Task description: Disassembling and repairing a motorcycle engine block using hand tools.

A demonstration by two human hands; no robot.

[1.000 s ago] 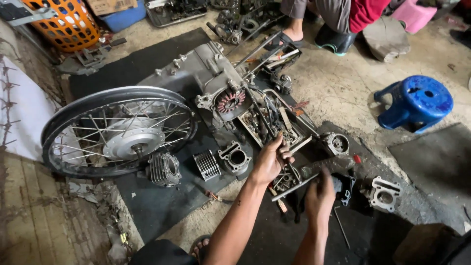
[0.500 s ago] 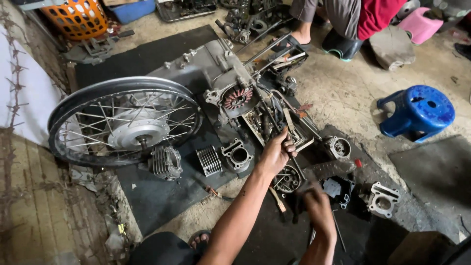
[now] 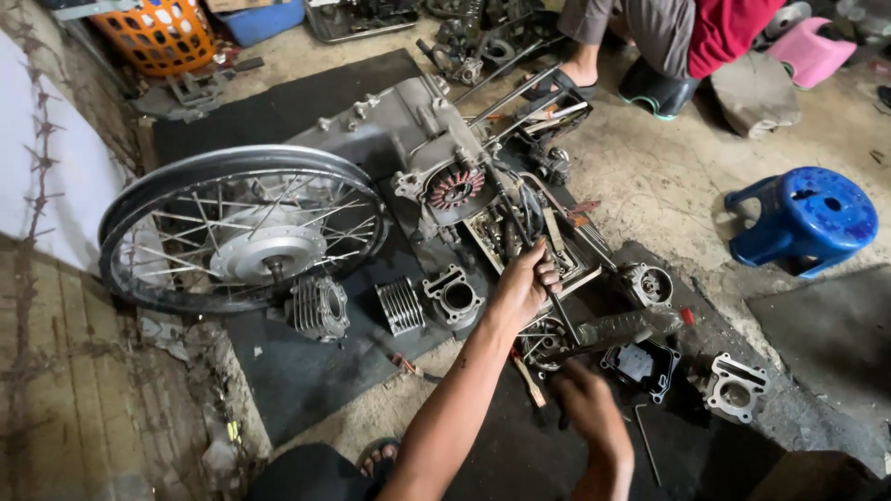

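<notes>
A brown cardboard box (image 3: 243,5) sits at the top edge.

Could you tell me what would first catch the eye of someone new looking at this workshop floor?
Most striking is the spoked wheel lying on the black mat at the left, joined to a grey engine casing. Right of it, the left hand grips a long rod over a tray of tools, with the right hand lower down. A bright blue stool stands at the far right.

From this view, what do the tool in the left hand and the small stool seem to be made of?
The tool in the left hand looks like dark, dull steel: a thin, straight, grimy rod. The stool looks like moulded plastic: uniform glossy blue with rounded edges.
</notes>
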